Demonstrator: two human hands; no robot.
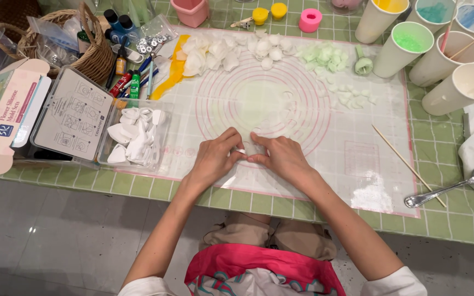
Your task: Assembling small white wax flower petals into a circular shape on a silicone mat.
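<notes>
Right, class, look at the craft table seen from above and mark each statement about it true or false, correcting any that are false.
1. Both hands, left hand and right hand, meet over the baking mat. True.
2. The spoon lies left of the mat. False: it lies to the right.
3. The wicker basket sits at the table's upper left. True.
4. The wooden stick stands in a cup. False: it lies flat across the mat's edge.

Left of me: wicker basket [91, 55], clear box of white moulds [135, 137], paint tubes [130, 82] | far edge: pink cup [191, 11], yellow caps [270, 12], pink ring [310, 20] | right: paper cups [440, 49], wooden stick [407, 164], spoon [456, 186], white powder [373, 194] | all on my green tiled table [456, 225]
</notes>
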